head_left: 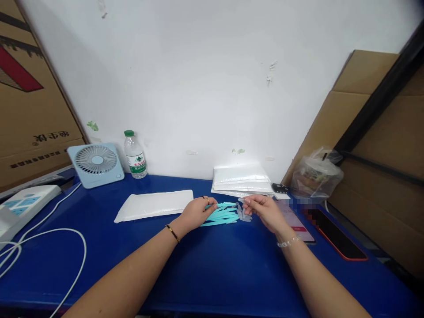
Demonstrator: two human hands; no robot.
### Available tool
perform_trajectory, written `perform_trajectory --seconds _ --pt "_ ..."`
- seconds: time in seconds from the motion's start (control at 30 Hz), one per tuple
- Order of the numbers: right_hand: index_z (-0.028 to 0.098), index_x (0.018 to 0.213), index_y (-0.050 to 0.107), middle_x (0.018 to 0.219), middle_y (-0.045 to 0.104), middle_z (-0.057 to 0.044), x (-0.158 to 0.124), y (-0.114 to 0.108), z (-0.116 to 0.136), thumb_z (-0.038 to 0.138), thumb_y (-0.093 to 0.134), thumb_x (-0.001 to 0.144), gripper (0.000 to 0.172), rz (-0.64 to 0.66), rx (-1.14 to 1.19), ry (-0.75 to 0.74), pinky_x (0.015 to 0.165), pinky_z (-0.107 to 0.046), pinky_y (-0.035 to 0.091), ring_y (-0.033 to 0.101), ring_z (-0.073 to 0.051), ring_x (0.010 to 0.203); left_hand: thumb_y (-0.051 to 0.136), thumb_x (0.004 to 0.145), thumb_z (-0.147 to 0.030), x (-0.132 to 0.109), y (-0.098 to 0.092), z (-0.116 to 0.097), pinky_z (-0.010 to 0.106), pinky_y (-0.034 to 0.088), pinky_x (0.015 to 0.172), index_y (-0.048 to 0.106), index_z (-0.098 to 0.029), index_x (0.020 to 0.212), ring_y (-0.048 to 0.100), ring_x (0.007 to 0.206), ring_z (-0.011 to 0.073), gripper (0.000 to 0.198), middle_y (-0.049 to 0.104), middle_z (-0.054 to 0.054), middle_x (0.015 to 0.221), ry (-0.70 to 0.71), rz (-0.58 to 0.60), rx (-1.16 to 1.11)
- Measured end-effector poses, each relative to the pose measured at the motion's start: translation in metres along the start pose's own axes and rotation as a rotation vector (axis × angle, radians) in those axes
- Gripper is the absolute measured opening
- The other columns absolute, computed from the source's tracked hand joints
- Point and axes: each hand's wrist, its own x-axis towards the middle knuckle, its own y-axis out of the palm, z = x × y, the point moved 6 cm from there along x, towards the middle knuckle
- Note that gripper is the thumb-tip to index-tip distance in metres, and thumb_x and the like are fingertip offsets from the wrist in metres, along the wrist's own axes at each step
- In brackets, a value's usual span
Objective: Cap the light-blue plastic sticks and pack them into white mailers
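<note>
Strips (pixel 225 215), turquoise, lie in a loose bundle near the middle of your blue tabletop (pixel 212 274), between your two hands and nearer the far edge than the near one. Grey tips (pixel 245 217) cluster at their right ends.

Your left hand (pixel 198 213) comes in from the left, with thumb and forefinger pinching at the upper strips; how the other fingers lie under it, you cannot tell from here. Your right hand (pixel 265 213) faces it, with thumb and forefinger pressed together on a small pale piece (pixel 241 200) just above the cluster.

Beside your left hand lies a white mailer (pixel 152 206). Beyond your right hand, against the tabletop's far edge, a stack (pixel 241 179) of mailers rests, with a black remote (pixel 280 188) next to it. A phone (pixel 300 223) with a lit screen lies partly behind your right wrist; a dark phone (pixel 342 236) in a red case lies further toward the right edge. A bagged cup (pixel 316 176) stands at the far right corner. Toward the far left corner stand a bottle (pixel 135 157) with a green cap and a blue fan (pixel 96 164).
</note>
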Motion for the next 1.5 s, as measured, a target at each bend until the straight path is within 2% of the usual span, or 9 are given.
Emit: perform_trajectory --seconds 0.1,0.47,0.77,0.9,1.0,1.07,1.17,1.3,1.5 --pt "0.017 0.084 0.066 0.069 0.063 -0.001 0.000 0.005 -0.002 0.042 0.069 0.076 0.026 0.013 -0.016 -0.015 0.053 -0.024 0.044 0.055 -0.009 0.052 0.036 0.092 -0.043 0.000 -0.001 0.000 0.025 0.043 0.073 0.063 -0.024 0.096 0.058 0.087 0.0172 0.033 0.066 0.001 0.095 0.012 -0.001 -0.007" --pt "0.018 0.090 0.066 0.067 0.062 0.000 -0.002 0.014 -0.003 0.036 0.068 0.078 0.022 0.054 -0.018 -0.065 0.056 -0.024 0.044 0.055 -0.010 0.054 0.040 0.091 -0.042 0.000 0.003 0.004 0.025 0.042 0.075 0.065 -0.024 0.099 0.059 0.090 0.0182 0.031 0.068 0.001 0.100 0.033 -0.002 -0.018" --pt "0.017 0.093 0.064 0.068 0.066 -0.003 -0.005 0.041 -0.005 0.040 0.064 0.080 0.027 0.151 -0.116 -0.028 0.062 -0.027 0.047 0.061 -0.014 0.061 0.039 0.093 -0.041 0.001 0.011 -0.001 0.023 0.043 0.075 0.064 -0.024 0.101 0.059 0.089 0.0160 0.032 0.066 0.000 0.095 0.086 0.015 -0.025" --pt "0.019 0.106 0.062 0.084 0.066 -0.005 0.001 0.017 0.001 0.042 0.056 0.084 0.032 0.006 -0.363 -0.140 0.061 -0.028 0.046 0.057 -0.014 0.063 0.039 0.093 -0.035 0.007 0.007 0.013 0.026 0.042 0.076 0.066 -0.024 0.102 0.058 0.087 0.0170 0.030 0.065 0.002 0.094 0.022 -0.085 0.145" --pt "0.019 0.096 0.067 0.088 0.067 -0.007 0.004 -0.006 0.007 0.038 0.055 0.083 0.026 -0.123 -0.697 -0.255 0.064 -0.031 0.046 0.059 -0.019 0.072 0.038 0.093 -0.027 0.012 0.008 0.023 0.030 0.040 0.077 0.067 -0.027 0.107 0.057 0.089 0.0194 0.031 0.064 0.004 0.094 -0.024 -0.107 0.307" --pt "0.020 0.090 0.070 0.092 0.067 -0.007 0.006 -0.011 0.007 0.034 0.053 0.084 0.023 -0.120 -0.839 -0.306 0.070 -0.034 0.047 0.060 -0.021 0.080 0.036 0.094 -0.024 0.013 0.011 0.025 0.032 0.040 0.078 0.064 -0.028 0.114 0.056 0.091 0.0207 0.034 0.064 0.005 0.097 -0.018 -0.095 0.364" --pt "0.022 0.096 0.070 0.099 0.067 -0.007 0.008 -0.006 0.001 0.030 0.049 0.086 0.025 -0.039 -0.901 -0.336 0.080 -0.036 0.048 0.061 -0.022 0.092 0.036 0.094 -0.027 0.010 0.016 0.017 0.033 0.042 0.083 0.057 -0.026 0.124 0.053 0.101 0.0219 0.036 0.061 0.007 0.108 0.062 -0.103 0.355" --pt "0.024 0.109 0.067 0.116 0.064 -0.007 0.011 0.008 -0.010 0.025 0.046 0.087 0.031 0.110 -0.956 -0.370 0.097 -0.041 0.042 0.056 -0.023 0.109 0.040 0.093 -0.030 -0.002 0.033 -0.008 0.032 0.041 0.093 0.054 -0.022 0.124 0.051 0.113 0.0211 0.036 0.059 0.008 0.120 0.298 0.023 0.304" --pt "0.024 0.096 0.072 0.100 0.070 -0.005 0.013 0.006 -0.011 0.022 0.050 0.084 0.025 0.164 -1.081 -0.359 0.088 -0.038 0.046 0.061 -0.022 0.096 0.037 0.094 -0.026 -0.014 0.046 -0.027 0.033 0.041 0.095 0.061 -0.020 0.114 0.054 0.110 0.0199 0.032 0.064 0.007 0.114 0.381 0.084 0.297"
